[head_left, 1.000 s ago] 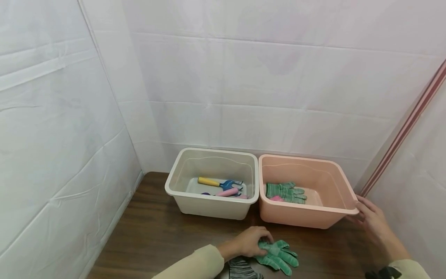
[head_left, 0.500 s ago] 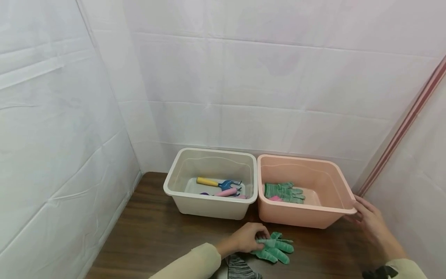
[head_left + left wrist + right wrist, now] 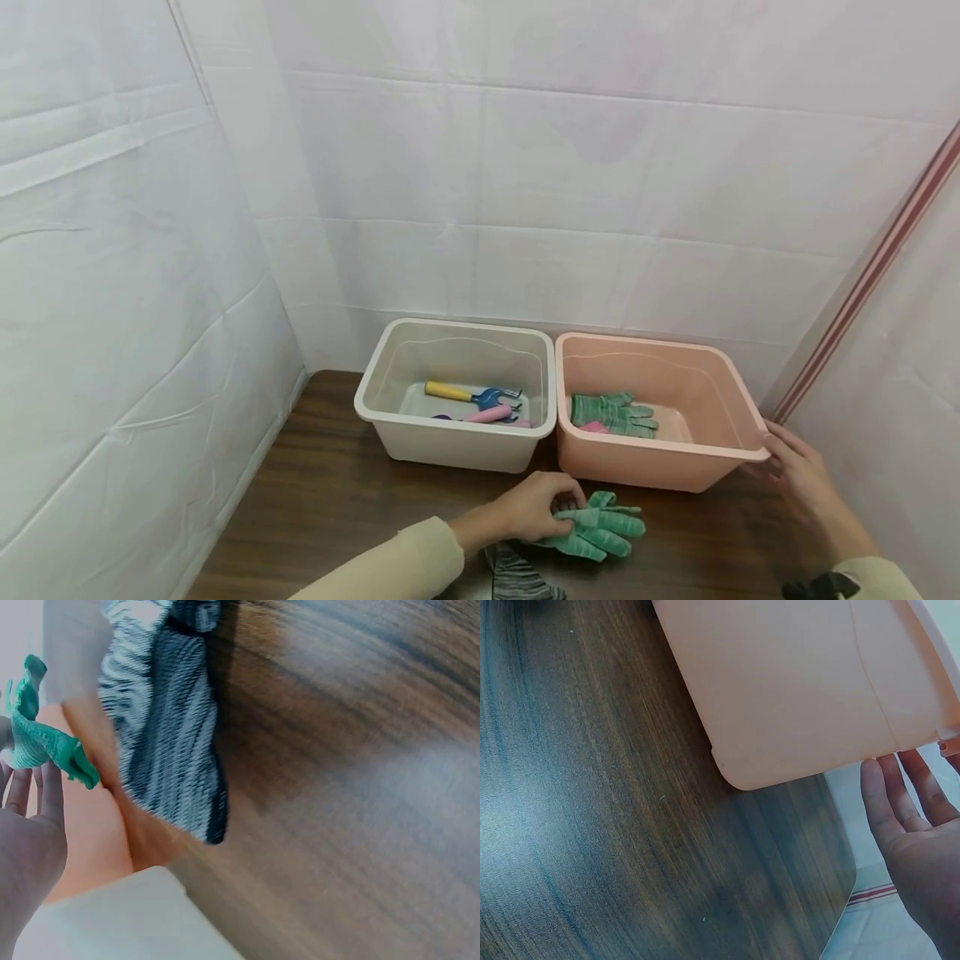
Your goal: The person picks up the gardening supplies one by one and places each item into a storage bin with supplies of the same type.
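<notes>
My left hand (image 3: pixel 536 508) pinches a green striped work glove (image 3: pixel 600 527) between thumb and fingers, its glove fingers pointing right in the head view. In the left wrist view that glove (image 3: pixel 45 739) hangs from the fingertips, off to one side of a grey-and-black knitted glove (image 3: pixel 161 720) on the table. My right hand (image 3: pixel 798 471) is at the right end of the pink bin (image 3: pixel 675 471). From the right wrist, its nearly straight fingers (image 3: pixel 922 787) touch the bin's outer wall just under the rim. Another green glove (image 3: pixel 615 414) lies inside this bin beside a small pink item.
Left of the pink bin, close against it, stands a white bin (image 3: pixel 457 446). It holds a yellow-handled blue garden fork (image 3: pixel 480 397), a pink-handled tool (image 3: pixel 489 414) and something purple. White cloth walls (image 3: pixel 480 167) enclose the back and sides of the dark wooden table (image 3: pixel 300 500).
My left hand has lifted the green glove slightly and moved it a little away from me; more of the grey glove's edge shows. The right hand stays at the pink bin.
</notes>
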The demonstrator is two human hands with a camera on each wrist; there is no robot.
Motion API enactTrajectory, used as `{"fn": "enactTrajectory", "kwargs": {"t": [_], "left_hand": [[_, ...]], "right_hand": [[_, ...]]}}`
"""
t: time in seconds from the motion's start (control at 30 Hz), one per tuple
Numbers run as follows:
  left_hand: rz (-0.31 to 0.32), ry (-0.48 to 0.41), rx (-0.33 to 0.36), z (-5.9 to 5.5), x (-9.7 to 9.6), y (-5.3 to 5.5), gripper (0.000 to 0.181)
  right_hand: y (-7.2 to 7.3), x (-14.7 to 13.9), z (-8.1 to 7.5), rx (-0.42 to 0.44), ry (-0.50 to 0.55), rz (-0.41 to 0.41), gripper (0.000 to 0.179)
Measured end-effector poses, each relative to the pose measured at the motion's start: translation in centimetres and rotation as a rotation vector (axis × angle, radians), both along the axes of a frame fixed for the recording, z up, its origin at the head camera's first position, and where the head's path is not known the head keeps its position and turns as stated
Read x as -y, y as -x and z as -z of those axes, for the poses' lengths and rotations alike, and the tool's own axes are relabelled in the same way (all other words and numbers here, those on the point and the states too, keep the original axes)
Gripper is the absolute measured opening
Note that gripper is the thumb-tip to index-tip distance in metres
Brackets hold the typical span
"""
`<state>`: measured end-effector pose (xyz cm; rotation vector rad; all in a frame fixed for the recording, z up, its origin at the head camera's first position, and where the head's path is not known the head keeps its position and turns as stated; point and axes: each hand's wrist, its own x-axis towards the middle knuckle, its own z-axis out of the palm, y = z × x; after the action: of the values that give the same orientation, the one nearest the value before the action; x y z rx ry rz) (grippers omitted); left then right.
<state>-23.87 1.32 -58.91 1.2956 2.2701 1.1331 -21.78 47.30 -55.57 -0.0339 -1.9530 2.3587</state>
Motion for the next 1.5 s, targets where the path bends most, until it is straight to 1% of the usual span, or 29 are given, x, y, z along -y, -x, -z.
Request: {"fn": "enactTrajectory", "kwargs": {"t": [0.13,0.2,0.33,0.4,0.47,0.63,0.7,0.83,1.0,1.17,1.37,1.5], "left_hand": [[0.019,-0.010,-0.023,-1.3,0.1,-0.3,0.022],[0.023,-0.011,-0.024,-2.0,0.2,-0.4,0.022],[0.028,-0.018,0.009,-3.2,0.3,-0.7,0.021],[0.025,-0.024,0.026,-3.7,0.5,-0.9,0.021],[0.020,-0.034,0.036,-4.1,0.5,-0.9,0.021],[0.012,-0.057,0.020,-4.6,0.7,-1.0,0.021],[0.014,-0.065,0.001,-4.8,0.7,-1.1,0.021],[0.020,-0.077,-0.005,-5.2,0.7,-1.2,0.021],[0.019,-0.071,-0.011,-6.1,0.5,-0.9,0.022],[0.016,-0.074,-0.042,-7.1,0.1,-0.6,0.021],[-0.001,-0.091,-0.040,-8.2,-0.1,-0.2,0.022],[-0.005,-0.084,-0.035,-8.5,-0.2,0.0,0.022]], "right_hand": [[0.0,0.0,0.0,0.000,0.000,0.003,0.029],[0.0,0.0,0.0,-0.002,0.009,0.004,0.028],[0.0,0.1,-0.1,-0.003,0.035,0.002,0.030],[0.0,0.2,-0.2,0.002,0.027,0.007,0.029],[-0.1,0.2,-0.3,0.013,-0.006,0.018,0.027],[-0.3,0.5,-0.5,0.057,-0.093,0.056,0.022],[-0.3,0.6,-0.4,0.073,-0.106,0.069,0.021],[-0.3,0.7,-0.4,0.090,-0.127,0.089,0.025],[-0.3,0.7,-0.5,0.093,-0.128,0.094,0.027],[-0.3,0.7,-0.5,0.085,-0.101,0.073,0.022],[-0.2,0.6,-0.5,0.082,-0.091,0.069,0.019],[-0.3,0.7,-0.4,0.073,-0.080,0.068,0.021]]}}
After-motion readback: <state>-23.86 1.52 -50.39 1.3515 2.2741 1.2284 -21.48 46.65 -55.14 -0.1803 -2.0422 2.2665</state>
